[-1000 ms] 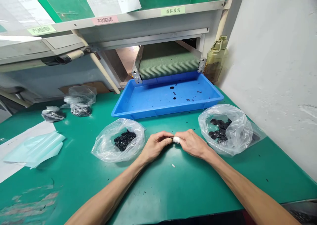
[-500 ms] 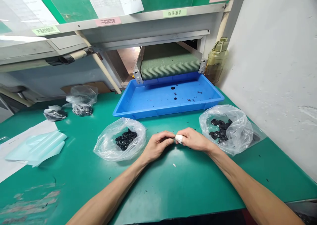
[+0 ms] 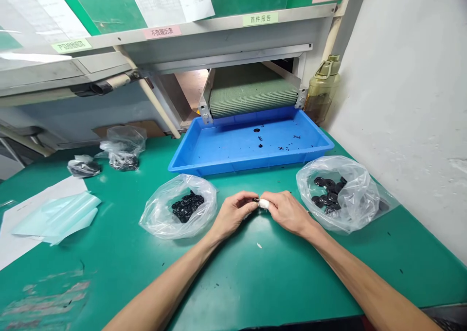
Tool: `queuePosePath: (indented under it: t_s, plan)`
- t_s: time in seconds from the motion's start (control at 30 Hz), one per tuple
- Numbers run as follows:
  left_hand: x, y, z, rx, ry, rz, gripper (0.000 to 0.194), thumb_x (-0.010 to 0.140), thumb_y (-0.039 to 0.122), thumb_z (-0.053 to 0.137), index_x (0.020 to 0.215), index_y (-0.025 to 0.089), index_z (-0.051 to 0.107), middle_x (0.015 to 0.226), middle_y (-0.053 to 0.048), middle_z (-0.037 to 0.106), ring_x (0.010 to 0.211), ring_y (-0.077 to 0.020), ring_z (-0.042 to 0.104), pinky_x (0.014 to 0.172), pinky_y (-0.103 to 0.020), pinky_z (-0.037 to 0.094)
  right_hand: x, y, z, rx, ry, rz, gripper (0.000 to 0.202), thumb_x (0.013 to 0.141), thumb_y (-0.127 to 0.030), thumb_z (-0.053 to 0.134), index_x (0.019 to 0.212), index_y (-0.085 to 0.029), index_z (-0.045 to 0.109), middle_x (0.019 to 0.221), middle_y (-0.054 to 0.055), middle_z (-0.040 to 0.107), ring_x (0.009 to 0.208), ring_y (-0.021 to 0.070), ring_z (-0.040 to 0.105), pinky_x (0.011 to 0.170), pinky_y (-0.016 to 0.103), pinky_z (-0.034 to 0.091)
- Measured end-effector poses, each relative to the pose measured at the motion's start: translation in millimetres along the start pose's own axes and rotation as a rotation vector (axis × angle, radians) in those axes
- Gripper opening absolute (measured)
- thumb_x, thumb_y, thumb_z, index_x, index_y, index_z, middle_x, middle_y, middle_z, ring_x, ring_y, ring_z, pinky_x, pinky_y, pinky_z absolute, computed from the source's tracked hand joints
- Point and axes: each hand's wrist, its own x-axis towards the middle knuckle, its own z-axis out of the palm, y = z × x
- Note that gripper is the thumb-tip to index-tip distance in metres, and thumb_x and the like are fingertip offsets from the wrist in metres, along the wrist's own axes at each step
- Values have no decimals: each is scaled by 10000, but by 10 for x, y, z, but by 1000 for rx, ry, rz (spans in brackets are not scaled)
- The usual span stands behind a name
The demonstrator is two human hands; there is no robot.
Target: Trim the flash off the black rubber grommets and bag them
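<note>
My left hand [image 3: 235, 213] and my right hand [image 3: 286, 210] meet above the green table, fingertips together. Between them sits a small black part [image 3: 256, 200], mostly covered by the fingers, so its shape is unclear. Both hands are closed in a pinch on it. White tape [image 3: 263, 203] wraps a finger of my right hand. To the left of my left hand, an open plastic bag [image 3: 153, 219] holds many small black pieces [image 3: 187, 206]. Beside my right hand, another open plastic bag [image 3: 355, 202] contains round black discs [image 3: 331, 196].
A blue tray [image 3: 233, 165] with scattered black bits lies beneath the end of a green conveyor belt [image 3: 253, 90]. Two small bags [image 3: 124, 162] and pale blue sheets [image 3: 58, 219] are at left. A bottle [image 3: 323, 90] stands by the right wall.
The whole view has shifted slightly. Both hands stay together at nearly the same place, the right hand's fingers turned a little around the small black part.
</note>
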Motion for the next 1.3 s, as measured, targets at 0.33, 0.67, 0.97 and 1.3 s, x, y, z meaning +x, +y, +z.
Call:
queuePosePath:
  t_s: [0.33, 0.67, 0.97, 1.3]
  plan:
    - [13, 2, -33, -136, 15, -49, 288, 729, 320, 769, 952, 163, 676, 802, -9, 643, 716, -111, 547, 658, -215, 426, -55, -73, 37, -263, 34, -25, 240, 877, -101, 445, 984, -221, 623, 780, 11, 576, 696, 158, 513, 577, 253, 258]
    - [-3, 36, -8, -169, 86, -65, 344, 657, 328, 811, 916, 155, 666, 846, -33, 653, 751, -134, 557, 675, -239, 450, -88, -56, 40, -111, 97, -111, 283, 866, -64, 414, 1008, -212, 609, 842, 33, 607, 767, 169, 553, 679, 242, 374]
    - [-8, 17, -6, -240, 73, -38, 297, 639, 268, 828, 867, 163, 667, 791, -1, 619, 744, -122, 537, 698, -236, 435, -127, -56, 34, -94, 139, -162, 271, 916, -110, 383, 1021, -200, 616, 811, 40, 582, 741, 177, 542, 673, 266, 380]
    - [-13, 44, -24, -192, 47, -47, 245, 686, 312, 788, 874, 170, 720, 791, -20, 619, 734, -136, 533, 665, -242, 426, -136, -66, 58, -42, 87, -156, 277, 932, -143, 362, 1001, -212, 622, 832, 49, 603, 749, 177, 564, 687, 269, 411]
